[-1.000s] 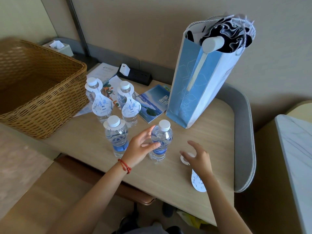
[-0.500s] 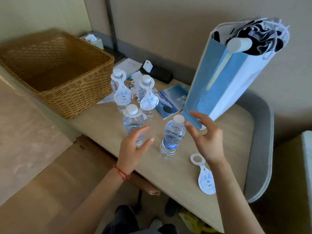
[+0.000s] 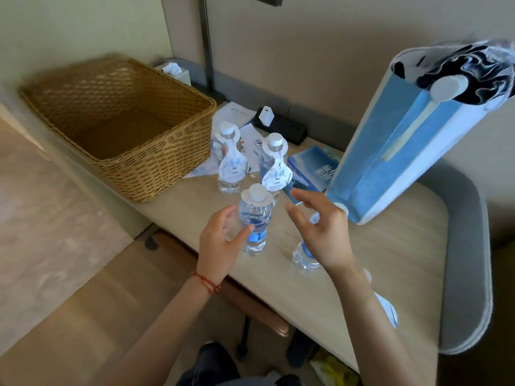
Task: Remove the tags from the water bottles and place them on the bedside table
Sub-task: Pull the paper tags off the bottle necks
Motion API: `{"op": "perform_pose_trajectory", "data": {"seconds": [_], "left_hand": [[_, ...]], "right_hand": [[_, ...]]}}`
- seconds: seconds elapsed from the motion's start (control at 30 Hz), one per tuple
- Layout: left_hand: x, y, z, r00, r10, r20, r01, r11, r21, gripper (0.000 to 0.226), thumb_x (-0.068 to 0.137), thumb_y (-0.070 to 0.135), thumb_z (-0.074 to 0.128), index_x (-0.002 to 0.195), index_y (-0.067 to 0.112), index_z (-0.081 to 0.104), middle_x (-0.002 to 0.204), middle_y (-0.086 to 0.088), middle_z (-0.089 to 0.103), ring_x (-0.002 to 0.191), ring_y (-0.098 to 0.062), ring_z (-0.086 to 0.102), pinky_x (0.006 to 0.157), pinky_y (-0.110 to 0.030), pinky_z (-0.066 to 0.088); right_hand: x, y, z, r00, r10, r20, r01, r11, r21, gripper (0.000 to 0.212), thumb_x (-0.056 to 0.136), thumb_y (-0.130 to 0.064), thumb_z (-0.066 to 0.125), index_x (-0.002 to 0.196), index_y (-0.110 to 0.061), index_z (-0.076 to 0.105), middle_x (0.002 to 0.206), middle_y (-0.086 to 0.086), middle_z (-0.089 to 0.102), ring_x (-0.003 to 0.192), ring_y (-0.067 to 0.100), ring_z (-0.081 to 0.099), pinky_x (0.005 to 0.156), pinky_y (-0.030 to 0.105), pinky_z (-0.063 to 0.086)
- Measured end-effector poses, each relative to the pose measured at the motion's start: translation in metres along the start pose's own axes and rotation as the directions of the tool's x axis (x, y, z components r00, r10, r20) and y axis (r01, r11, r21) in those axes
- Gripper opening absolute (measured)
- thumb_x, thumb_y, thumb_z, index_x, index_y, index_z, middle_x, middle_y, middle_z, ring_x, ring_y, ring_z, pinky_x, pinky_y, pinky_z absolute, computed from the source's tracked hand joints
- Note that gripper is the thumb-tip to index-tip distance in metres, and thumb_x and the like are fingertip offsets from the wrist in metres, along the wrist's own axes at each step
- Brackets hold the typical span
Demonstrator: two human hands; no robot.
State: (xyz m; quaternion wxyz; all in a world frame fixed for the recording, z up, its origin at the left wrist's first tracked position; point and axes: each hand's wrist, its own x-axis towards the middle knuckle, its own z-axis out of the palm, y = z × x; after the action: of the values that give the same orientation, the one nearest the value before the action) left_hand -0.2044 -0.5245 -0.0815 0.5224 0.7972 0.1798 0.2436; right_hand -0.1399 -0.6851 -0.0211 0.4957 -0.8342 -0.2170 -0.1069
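Several small water bottles stand on the wooden bedside table. The near bottle still wears a white tag collar round its neck. My left hand curls open round its left side, thumb touching the label. My right hand hovers open just right of it, in front of a tagless bottle that it mostly hides. Two bottles further back, one on the left and one on the right, carry hanging white tags. A removed tag lies on the table, partly under my right forearm.
A wicker basket stands at the left. A tall blue paper bag stands at the right behind the bottles. Booklets and a black power strip lie at the back. A grey padded rim edges the table's right side.
Both hands have moved left from the tagless bottle to the near tagged one. My left hand has closed in on its side, and the removed tag stays on the table.
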Motion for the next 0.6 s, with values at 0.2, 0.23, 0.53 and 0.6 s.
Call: {"op": "perform_pose_trajectory", "data": {"seconds": [0.2,0.23,0.53,0.6], "left_hand": [[0.028,-0.020,-0.001,0.970,-0.032,0.241,0.054,0.995,-0.083,0.057,0.069,0.019,0.079,0.119,0.013,0.053,0.115,0.001,0.059,0.102,-0.011,0.056,0.083,-0.019,0.044],[0.031,-0.022,-0.001,0.964,-0.030,0.264,0.055,0.994,-0.090,0.058,0.068,0.020,0.079,0.120,0.014,0.052,0.115,0.002,0.059,0.102,-0.012,0.056,0.081,-0.016,0.044],[0.060,-0.039,0.004,0.889,0.043,0.455,0.039,0.985,-0.169,0.065,0.064,0.022,0.082,0.121,0.011,0.054,0.109,-0.004,0.066,0.096,-0.010,0.063,0.083,-0.021,0.050],[0.063,-0.040,0.002,0.877,0.046,0.478,0.057,0.978,-0.198,0.063,0.063,0.019,0.082,0.119,0.012,0.055,0.106,-0.001,0.066,0.090,0.002,0.062,0.077,-0.011,0.048]], "right_hand": [[0.009,0.004,0.035,0.980,0.196,-0.042,-0.196,0.981,0.000,0.021,0.083,-0.022,0.066,0.100,-0.010,0.069,0.096,-0.001,0.070,0.087,0.013,0.065,0.080,0.023,0.050],[0.009,0.005,0.039,0.971,0.235,-0.044,-0.235,0.972,0.006,0.019,0.083,-0.021,0.066,0.098,-0.010,0.070,0.094,0.000,0.070,0.086,0.011,0.065,0.079,0.020,0.049],[0.017,0.000,0.060,0.866,0.491,-0.100,-0.476,0.868,0.142,0.022,0.082,-0.014,0.065,0.060,-0.019,0.065,0.051,-0.012,0.058,0.049,0.000,0.049,0.051,0.009,0.038],[0.017,-0.003,0.061,0.839,0.538,-0.076,-0.512,0.830,0.223,0.023,0.082,-0.011,0.065,0.060,-0.018,0.065,0.045,-0.014,0.057,0.043,-0.001,0.047,0.047,0.009,0.038]]}}
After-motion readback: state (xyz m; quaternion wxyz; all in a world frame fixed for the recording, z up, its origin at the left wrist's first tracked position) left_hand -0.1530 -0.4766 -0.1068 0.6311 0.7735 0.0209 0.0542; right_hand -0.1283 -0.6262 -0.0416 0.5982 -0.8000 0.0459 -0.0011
